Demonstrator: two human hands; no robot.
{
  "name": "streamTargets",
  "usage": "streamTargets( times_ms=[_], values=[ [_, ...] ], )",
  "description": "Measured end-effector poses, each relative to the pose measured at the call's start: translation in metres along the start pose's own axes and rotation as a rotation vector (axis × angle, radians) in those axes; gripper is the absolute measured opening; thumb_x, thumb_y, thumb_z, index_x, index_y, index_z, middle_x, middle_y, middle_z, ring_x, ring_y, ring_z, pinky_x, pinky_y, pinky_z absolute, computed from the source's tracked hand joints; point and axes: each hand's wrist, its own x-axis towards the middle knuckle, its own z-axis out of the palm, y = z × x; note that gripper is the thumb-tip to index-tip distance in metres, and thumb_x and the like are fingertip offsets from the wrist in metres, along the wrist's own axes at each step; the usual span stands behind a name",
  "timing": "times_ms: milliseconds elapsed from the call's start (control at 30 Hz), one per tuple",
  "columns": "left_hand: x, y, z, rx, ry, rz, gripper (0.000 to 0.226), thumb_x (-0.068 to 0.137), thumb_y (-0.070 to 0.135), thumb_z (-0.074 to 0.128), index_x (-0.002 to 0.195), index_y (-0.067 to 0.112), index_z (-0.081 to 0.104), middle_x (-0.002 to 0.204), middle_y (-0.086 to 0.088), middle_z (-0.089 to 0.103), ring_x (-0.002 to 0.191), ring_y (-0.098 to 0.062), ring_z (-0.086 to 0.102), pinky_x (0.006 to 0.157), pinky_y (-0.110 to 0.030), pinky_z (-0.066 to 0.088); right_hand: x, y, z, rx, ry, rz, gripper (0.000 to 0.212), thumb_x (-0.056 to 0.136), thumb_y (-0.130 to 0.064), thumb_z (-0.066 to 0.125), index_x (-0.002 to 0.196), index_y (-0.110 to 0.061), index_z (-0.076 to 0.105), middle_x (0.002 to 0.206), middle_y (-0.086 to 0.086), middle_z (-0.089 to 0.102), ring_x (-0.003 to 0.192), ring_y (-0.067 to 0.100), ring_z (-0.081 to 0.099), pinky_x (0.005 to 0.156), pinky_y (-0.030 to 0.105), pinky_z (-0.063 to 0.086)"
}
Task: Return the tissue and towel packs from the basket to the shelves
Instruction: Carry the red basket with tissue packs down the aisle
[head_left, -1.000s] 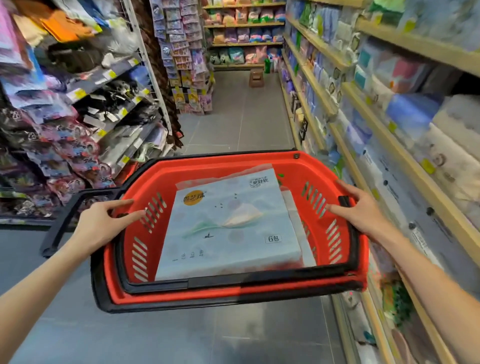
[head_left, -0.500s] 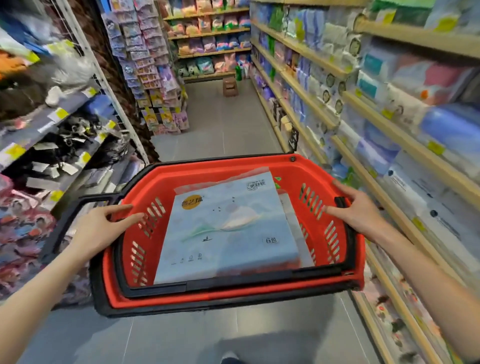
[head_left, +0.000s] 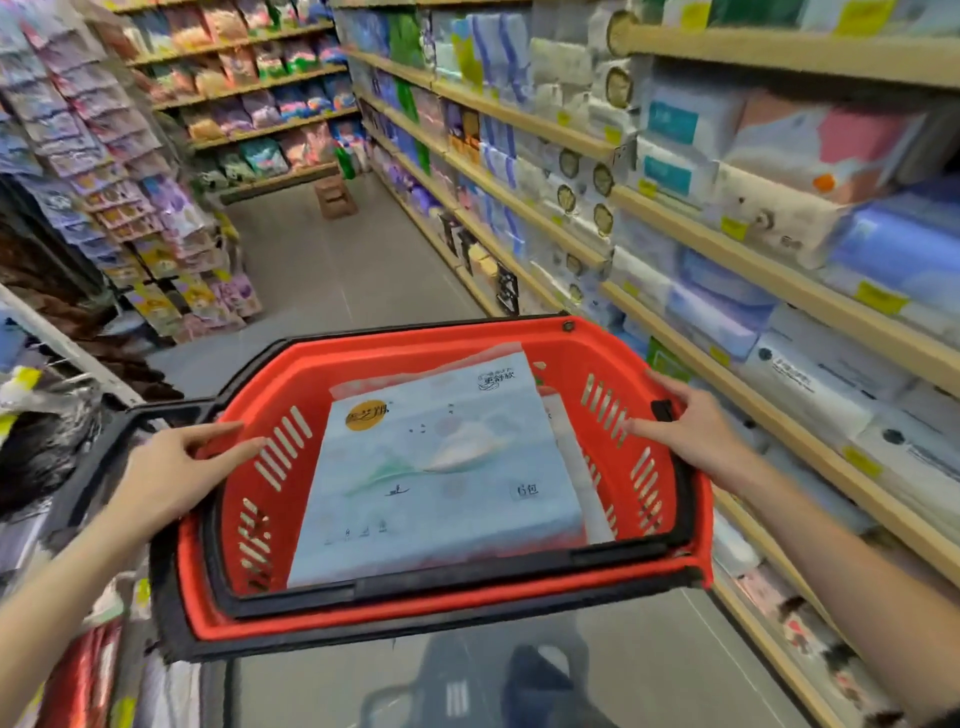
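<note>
Head view looks down a shop aisle with a grey tiled floor. Wooden shelves run along the right, packed with tissue and towel packs; racks of hanging packets fill the left, and more stocked shelves close the far end. A small brown step stool stands on the floor there. Held at waist height is a red basket with black rim and handles. The left hand clamps its left rim, the right hand its right rim. A pale blue tissue pack lies flat inside, with another pack partly hidden beneath.
</note>
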Motion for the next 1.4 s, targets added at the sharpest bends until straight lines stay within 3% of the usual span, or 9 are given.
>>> streamTargets(
  times_ms=[133, 300, 433, 600, 733, 933, 1067, 1267, 1400],
  values=[
    [0.074, 0.017, 0.028, 0.025, -0.069, 0.033, 0.059, 0.061, 0.07, 0.068, 0.104, 0.03, 0.07, 0.08, -0.007, 0.067, 0.076, -0.024, 0.06, 0.069, -0.035, 0.046, 0.06, 0.008, 0.003, -0.039, 0.014, 0.061, 0.084, 0.064, -0.016, 0.082, 0.137, -0.018, 0.041, 0.113, 0.005, 0.064, 0.096, 0.021, 0.064, 0.091, 0.041, 0.05],
    [0.153, 0.046, 0.051, 0.02, -0.139, 0.069, 0.059, 0.059, 0.074, 0.063, 0.101, 0.034, 0.068, 0.083, -0.016, 0.071, 0.071, -0.025, 0.063, 0.063, -0.034, 0.046, 0.121, 0.005, 0.0, -0.057, 0.066, 0.101, 0.085, 0.056, -0.027, 0.086, 0.131, -0.021, 0.045, 0.111, 0.001, 0.062, 0.094, 0.018, 0.063, 0.088, 0.038, 0.051],
    [0.215, 0.076, 0.071, 0.011, -0.176, 0.104, 0.045, 0.069, 0.058, 0.068, 0.104, 0.03, 0.07, 0.085, -0.014, 0.072, 0.075, -0.026, 0.065, 0.072, -0.039, 0.05, 0.148, 0.008, -0.003, -0.042, 0.134, 0.174, 0.108, 0.027, -0.063, 0.082, 0.125, -0.032, 0.046, 0.115, -0.002, 0.06, 0.097, 0.018, 0.063, 0.088, 0.041, 0.052],
    [0.304, 0.115, 0.111, 0.035, -0.306, 0.228, 0.05, 0.065, 0.066, 0.065, 0.102, 0.032, 0.071, 0.075, -0.006, 0.071, 0.068, -0.023, 0.065, 0.064, -0.037, 0.05, 0.167, 0.022, 0.0, 0.016, 0.275, 0.278, 0.081, 0.056, -0.025, 0.086, 0.127, -0.024, 0.047, 0.115, -0.001, 0.058, 0.096, 0.015, 0.059, 0.09, 0.036, 0.048],
    [0.38, 0.148, 0.151, 0.07, -0.459, 0.357, 0.065, 0.056, 0.083, 0.056, 0.102, 0.039, 0.068, 0.085, -0.004, 0.07, 0.078, -0.024, 0.065, 0.065, -0.037, 0.05, 0.175, 0.034, 0.014, 0.093, 0.427, 0.388, 0.081, 0.054, -0.022, 0.087, 0.124, -0.026, 0.047, 0.113, 0.0, 0.06, 0.098, 0.019, 0.062, 0.092, 0.043, 0.05],
    [0.471, 0.208, 0.213, 0.152, -0.639, 0.552, 0.043, 0.074, 0.056, 0.063, 0.108, 0.03, 0.066, 0.066, -0.007, 0.066, 0.06, -0.024, 0.062, 0.054, -0.035, 0.047, 0.177, 0.032, 0.056, 0.217, 0.654, 0.533, 0.071, 0.061, -0.015, 0.084, 0.118, -0.028, 0.043, 0.104, -0.001, 0.06, 0.086, 0.009, 0.062, 0.074, 0.031, 0.051],
    [0.509, 0.238, 0.251, 0.201, -0.724, 0.688, 0.048, 0.075, 0.053, 0.062, 0.113, 0.024, 0.067, 0.066, -0.01, 0.062, 0.063, -0.028, 0.059, 0.049, -0.035, 0.038, 0.174, 0.035, 0.093, 0.309, 0.825, 0.618, 0.073, 0.062, -0.012, 0.083, 0.122, -0.027, 0.043, 0.099, -0.009, 0.057, 0.085, 0.004, 0.059, 0.067, 0.024, 0.05],
    [0.533, 0.265, 0.305, 0.276, -0.856, 0.813, 0.051, 0.077, 0.055, 0.062, 0.118, 0.025, 0.063, 0.109, -0.019, 0.067, 0.082, -0.027, 0.056, 0.071, -0.04, 0.046, 0.17, 0.052, 0.133, 0.402, 0.976, 0.705, 0.074, 0.063, -0.013, 0.082, 0.123, -0.031, 0.043, 0.106, -0.007, 0.058, 0.094, 0.014, 0.062, 0.078, 0.035, 0.054],
    [0.526, 0.27, 0.337, 0.299, -0.974, 0.809, 0.047, 0.082, 0.043, 0.062, 0.122, 0.019, 0.061, 0.111, -0.02, 0.066, 0.078, -0.024, 0.054, 0.061, -0.03, 0.042, 0.162, 0.066, 0.138, 0.381, 1.006, 0.773, 0.076, 0.061, -0.016, 0.083, 0.124, -0.03, 0.043, 0.104, -0.008, 0.058, 0.095, 0.017, 0.063, 0.082, 0.042, 0.054]
  ],
)
